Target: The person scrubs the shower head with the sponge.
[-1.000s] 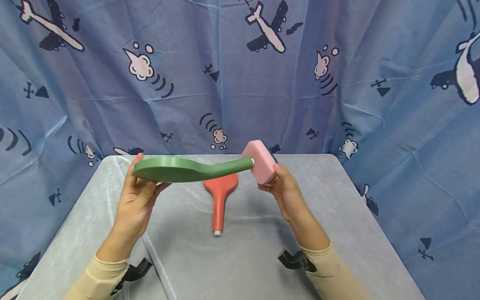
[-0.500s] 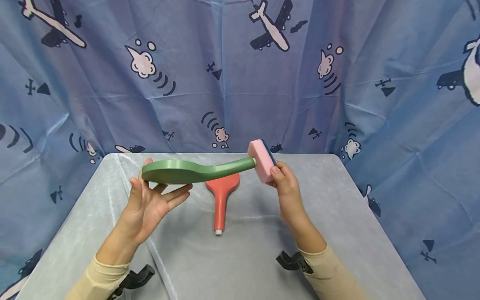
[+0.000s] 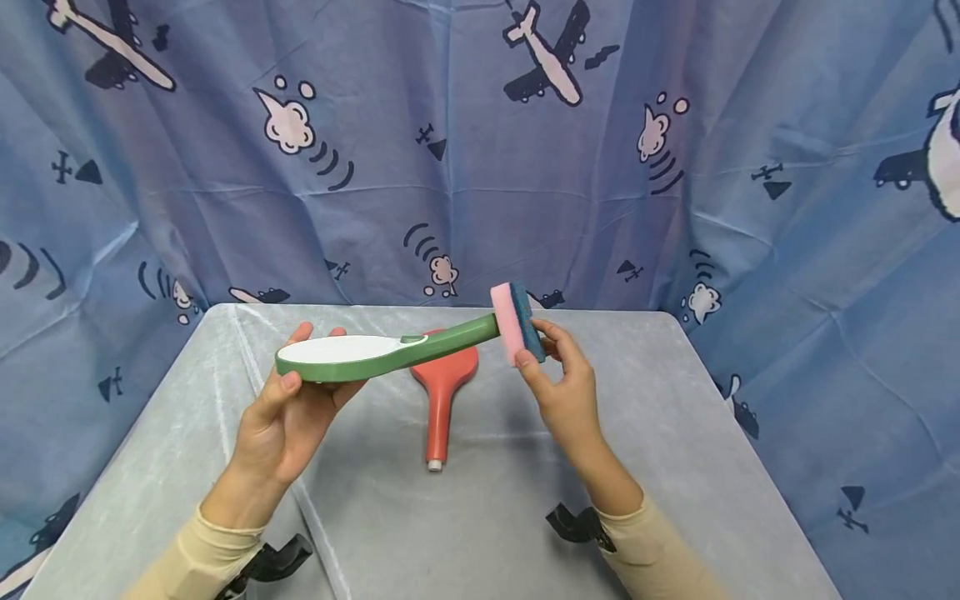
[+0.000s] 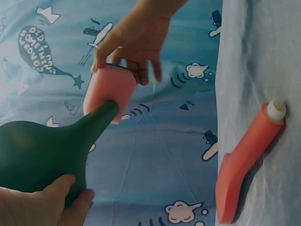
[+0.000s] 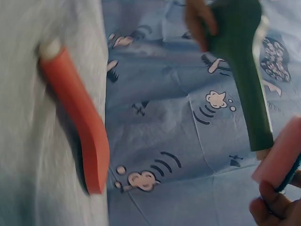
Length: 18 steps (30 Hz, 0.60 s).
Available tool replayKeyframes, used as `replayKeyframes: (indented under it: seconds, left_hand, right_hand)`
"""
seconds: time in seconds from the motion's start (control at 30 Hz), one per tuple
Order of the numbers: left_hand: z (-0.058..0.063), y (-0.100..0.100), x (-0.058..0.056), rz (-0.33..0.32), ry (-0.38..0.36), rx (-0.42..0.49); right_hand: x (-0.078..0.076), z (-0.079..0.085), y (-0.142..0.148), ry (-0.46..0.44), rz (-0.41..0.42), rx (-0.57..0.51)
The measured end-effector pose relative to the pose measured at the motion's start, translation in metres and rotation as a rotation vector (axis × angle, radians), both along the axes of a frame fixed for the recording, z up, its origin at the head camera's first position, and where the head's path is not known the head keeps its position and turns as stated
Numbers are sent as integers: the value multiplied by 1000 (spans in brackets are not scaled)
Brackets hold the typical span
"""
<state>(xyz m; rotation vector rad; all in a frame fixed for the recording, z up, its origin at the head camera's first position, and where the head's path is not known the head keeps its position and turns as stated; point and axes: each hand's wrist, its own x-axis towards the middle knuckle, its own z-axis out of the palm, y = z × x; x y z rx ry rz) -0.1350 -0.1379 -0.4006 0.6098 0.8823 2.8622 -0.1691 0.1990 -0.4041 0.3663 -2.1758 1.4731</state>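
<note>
My left hand (image 3: 281, 429) holds a green paddle-shaped tool with a white oval face (image 3: 337, 348) by its round head, thumb at the near rim and fingers beneath. Its handle (image 3: 465, 333) points right, and the end meets the pink side of a sponge (image 3: 507, 321). A dark blue scouring layer backs that sponge. My right hand (image 3: 566, 392) pinches the sponge between thumb and fingers. Both things are held above the table. In the right wrist view, a pale tip (image 5: 262, 153) shows between the green handle (image 5: 249, 99) and the sponge (image 5: 281, 153).
A red paddle-shaped tool (image 3: 440, 400) with a white handle tip lies on the grey cloth-covered table (image 3: 480, 533), its handle towards me. A blue curtain (image 3: 375, 167) printed with planes hangs behind the table and along its sides. Black wrist mounts (image 3: 277, 558) sit at both sleeves.
The green tool has rolled so its white face shows. My left hand spread its fingers, then brought its thumb back to the rim. The sponge has turned, showing more of its blue layer.
</note>
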Motion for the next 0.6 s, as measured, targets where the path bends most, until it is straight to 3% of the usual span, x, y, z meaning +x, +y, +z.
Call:
replayKeyframes:
  seconds: [0.1, 0.2, 0.27, 0.33, 0.47, 0.53, 0.6]
  left_hand:
    - [-1, 3, 2, 39, 71, -14]
    - [1, 7, 5, 102, 82, -88]
    - [2, 10, 7, 127, 78, -146]
    - [1, 12, 8, 133, 83, -192]
    - [-2, 15, 9, 130, 92, -236]
    - [-3, 15, 8, 135, 93, -237]
    - [-3, 14, 7, 141, 100, -234]
  right_hand:
    - [3, -1, -5, 177, -158, 273]
    - [7, -3, -13, 316, -215, 434]
    - [12, -4, -20, 366, -177, 480]
    - [17, -6, -28, 391, -87, 482]
    - [22, -8, -34, 386, 46, 451]
    - [19, -7, -30, 381, 14, 459]
    - [15, -6, -22, 366, -69, 487]
